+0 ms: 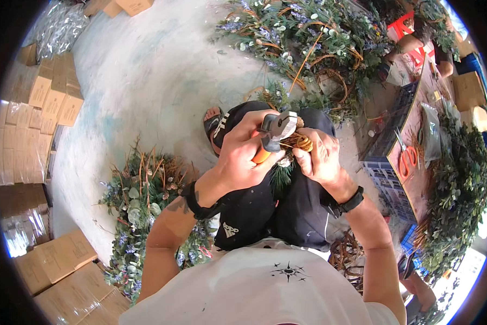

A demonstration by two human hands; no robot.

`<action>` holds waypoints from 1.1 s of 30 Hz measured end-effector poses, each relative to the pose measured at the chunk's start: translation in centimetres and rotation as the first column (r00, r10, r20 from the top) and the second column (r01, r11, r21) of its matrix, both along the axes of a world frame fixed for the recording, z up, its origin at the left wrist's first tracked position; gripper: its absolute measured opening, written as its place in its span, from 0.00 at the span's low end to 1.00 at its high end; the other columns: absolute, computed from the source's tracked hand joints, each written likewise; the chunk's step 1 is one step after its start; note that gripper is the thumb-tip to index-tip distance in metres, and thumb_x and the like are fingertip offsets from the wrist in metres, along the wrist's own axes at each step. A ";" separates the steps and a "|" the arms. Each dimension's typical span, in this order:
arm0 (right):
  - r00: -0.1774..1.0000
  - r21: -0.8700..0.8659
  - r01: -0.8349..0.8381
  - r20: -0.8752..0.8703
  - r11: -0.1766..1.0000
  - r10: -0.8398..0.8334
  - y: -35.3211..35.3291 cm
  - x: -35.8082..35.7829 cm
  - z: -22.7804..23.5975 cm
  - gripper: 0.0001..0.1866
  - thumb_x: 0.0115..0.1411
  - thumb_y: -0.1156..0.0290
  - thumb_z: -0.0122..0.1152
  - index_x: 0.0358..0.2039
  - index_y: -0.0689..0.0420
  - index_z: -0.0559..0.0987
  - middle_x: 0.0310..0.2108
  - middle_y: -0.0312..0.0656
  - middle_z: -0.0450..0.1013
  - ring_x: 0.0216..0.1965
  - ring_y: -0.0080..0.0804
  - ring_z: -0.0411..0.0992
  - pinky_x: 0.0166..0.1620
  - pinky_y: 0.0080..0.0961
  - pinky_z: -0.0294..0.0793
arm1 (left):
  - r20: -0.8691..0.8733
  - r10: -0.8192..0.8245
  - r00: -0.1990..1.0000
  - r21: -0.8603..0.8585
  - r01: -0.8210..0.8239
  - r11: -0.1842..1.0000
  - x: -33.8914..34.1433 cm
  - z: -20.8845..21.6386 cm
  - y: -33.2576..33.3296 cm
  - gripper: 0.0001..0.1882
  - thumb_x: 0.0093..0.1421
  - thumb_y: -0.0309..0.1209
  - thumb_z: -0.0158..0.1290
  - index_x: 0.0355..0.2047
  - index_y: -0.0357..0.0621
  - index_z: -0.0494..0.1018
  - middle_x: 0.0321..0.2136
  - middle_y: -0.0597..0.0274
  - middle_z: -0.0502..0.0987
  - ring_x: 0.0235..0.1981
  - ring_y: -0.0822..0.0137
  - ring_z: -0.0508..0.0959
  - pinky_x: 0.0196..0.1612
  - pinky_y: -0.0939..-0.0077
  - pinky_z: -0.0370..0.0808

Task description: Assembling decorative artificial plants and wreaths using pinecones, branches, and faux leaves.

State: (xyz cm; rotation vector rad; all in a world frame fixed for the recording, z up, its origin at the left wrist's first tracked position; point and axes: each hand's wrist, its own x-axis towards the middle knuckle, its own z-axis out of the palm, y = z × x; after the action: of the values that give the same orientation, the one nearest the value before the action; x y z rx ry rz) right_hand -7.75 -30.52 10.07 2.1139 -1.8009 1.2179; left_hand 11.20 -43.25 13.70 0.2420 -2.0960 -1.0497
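Note:
My left hand [242, 158] is closed around a pair of pliers [283, 127] with a silver head and orange and black handles. The head points up and to the right, close above my right hand. My right hand [326, 157] pinches a bundle of brown twigs [303, 143], coiled at the end, between thumb and fingers. Beneath the bundle hangs a green pine sprig [280, 177] over my lap. Whether the jaws grip any wire or twig is hidden.
Finished-looking wreaths of greenery [308, 49] lie ahead on the floor. More foliage [140, 216] lies at left, beside stacked cartons [32, 124]. On the right, red-handled scissors [407, 158] rest on a board over blue crates [387, 168]. Another person's arm [408, 44] reaches in at upper right.

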 end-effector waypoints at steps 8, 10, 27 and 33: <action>0.995 -0.037 0.038 -0.093 0.999 -0.042 0.2 0.1 -0.2 0.20 0.61 0.60 0.69 0.44 0.63 0.75 0.32 0.49 0.77 0.27 0.48 0.78 0.29 0.38 0.78 | -0.002 0.091 0.996 -0.141 -0.091 0.986 -1.2 0.4 -0.3 0.13 0.49 0.25 0.71 0.27 0.35 0.76 0.45 0.49 0.81 0.41 0.53 0.81 0.46 0.64 0.75; 1.000 -0.042 -0.024 0.005 0.999 0.024 -0.2 0.1 0.2 0.20 0.60 0.61 0.70 0.43 0.63 0.75 0.31 0.48 0.77 0.27 0.47 0.78 0.28 0.38 0.78 | 0.005 0.107 0.994 -0.002 -0.107 0.994 -1.2 0.3 0.7 0.10 0.52 0.24 0.70 0.29 0.36 0.79 0.44 0.50 0.81 0.42 0.56 0.81 0.45 0.65 0.75; 0.977 0.031 0.155 0.141 0.987 -0.158 0.4 2.2 1.2 0.17 0.61 0.65 0.66 0.46 0.62 0.75 0.28 0.49 0.76 0.27 0.49 0.78 0.29 0.40 0.78 | -0.041 0.107 0.993 0.474 -0.075 0.878 -1.4 1.1 4.1 0.03 0.62 0.21 0.61 0.35 0.34 0.80 0.41 0.57 0.78 0.38 0.68 0.81 0.41 0.72 0.78; 0.968 0.058 0.153 0.191 0.987 -0.161 0.4 3.0 1.4 0.17 0.61 0.68 0.66 0.47 0.61 0.75 0.28 0.49 0.77 0.26 0.51 0.77 0.29 0.40 0.77 | 0.094 0.196 0.976 0.127 -0.207 0.970 0.4 2.2 0.1 0.07 0.64 0.23 0.60 0.42 0.35 0.82 0.45 0.57 0.79 0.43 0.67 0.80 0.49 0.73 0.77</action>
State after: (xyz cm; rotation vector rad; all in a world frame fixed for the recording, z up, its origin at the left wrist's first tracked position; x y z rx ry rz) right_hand -4.78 -30.13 11.43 1.8856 -2.0476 1.3995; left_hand 11.60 -43.16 15.85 0.5617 -2.0233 -1.0756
